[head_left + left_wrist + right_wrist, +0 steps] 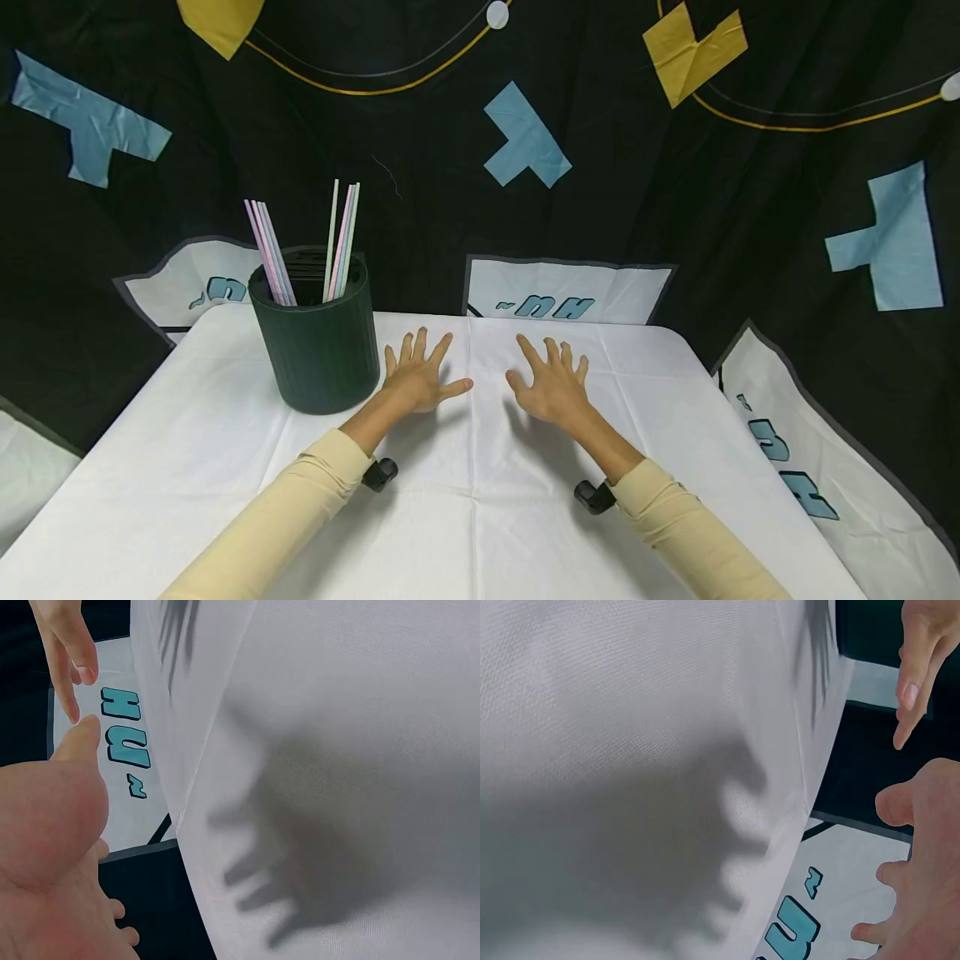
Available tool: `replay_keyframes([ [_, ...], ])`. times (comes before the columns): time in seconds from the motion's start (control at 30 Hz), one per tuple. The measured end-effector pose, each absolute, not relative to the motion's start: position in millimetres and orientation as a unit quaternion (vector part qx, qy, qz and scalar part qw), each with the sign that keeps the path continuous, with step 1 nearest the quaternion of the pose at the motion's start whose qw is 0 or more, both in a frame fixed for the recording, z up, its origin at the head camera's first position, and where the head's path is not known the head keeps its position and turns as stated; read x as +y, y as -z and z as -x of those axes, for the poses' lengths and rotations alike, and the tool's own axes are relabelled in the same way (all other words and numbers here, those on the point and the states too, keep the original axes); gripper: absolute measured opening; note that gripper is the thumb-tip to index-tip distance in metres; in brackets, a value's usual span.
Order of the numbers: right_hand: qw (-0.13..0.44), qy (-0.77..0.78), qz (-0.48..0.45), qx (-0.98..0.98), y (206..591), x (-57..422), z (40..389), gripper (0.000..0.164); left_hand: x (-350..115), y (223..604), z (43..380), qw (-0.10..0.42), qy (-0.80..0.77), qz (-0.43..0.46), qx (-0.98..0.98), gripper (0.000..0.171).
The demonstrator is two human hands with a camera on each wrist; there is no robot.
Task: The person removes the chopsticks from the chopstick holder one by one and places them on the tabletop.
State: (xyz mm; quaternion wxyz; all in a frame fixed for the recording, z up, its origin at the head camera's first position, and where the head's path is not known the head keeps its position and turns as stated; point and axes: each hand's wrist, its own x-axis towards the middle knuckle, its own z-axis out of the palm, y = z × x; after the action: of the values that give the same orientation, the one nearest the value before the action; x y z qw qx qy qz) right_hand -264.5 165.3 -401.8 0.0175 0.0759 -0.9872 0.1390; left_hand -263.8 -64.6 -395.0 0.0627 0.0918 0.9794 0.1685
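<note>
Above the white-covered bench [187,467], the person's left grip [416,379] and right grip [553,387] hang side by side and a little apart, fingers and thumbs spread wide, neither with hold of anything. In the wrist views their shadows [315,847] fall apart from them on the bench, so both seem to be raised clear of it. The dark green holder [318,358] stands just beside the left grip, on its outer side; one bundle of pale sticks [270,250] leans out at the left and a second bundle [342,242] rises at the right. Whether the left grip touches the holder I cannot be sure from the head view. I judge this a ready pose, no handling begun. Drawing a stick would call for the left grip to rise above the rim and narrow to a pinch, since the sticks stand close together.
</note>
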Motion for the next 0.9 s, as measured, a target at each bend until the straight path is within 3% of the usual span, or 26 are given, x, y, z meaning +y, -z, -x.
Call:
replay_keyframes([
  [0.47, 0.016, -0.123, -0.089, -0.988, 384.6, 163.1, 264.5, 0.069, -73.6, 375.5, 259.4, 0.091, -0.164, -0.114, 0.976, 0.09],
  [0.9, 0.012, -0.117, -0.123, -0.985, 356.4, 151.4, 263.6, 0.07, -91.6, 325.8, 249.8, 0.124, -0.166, -0.147, 0.967, 0.086],
])
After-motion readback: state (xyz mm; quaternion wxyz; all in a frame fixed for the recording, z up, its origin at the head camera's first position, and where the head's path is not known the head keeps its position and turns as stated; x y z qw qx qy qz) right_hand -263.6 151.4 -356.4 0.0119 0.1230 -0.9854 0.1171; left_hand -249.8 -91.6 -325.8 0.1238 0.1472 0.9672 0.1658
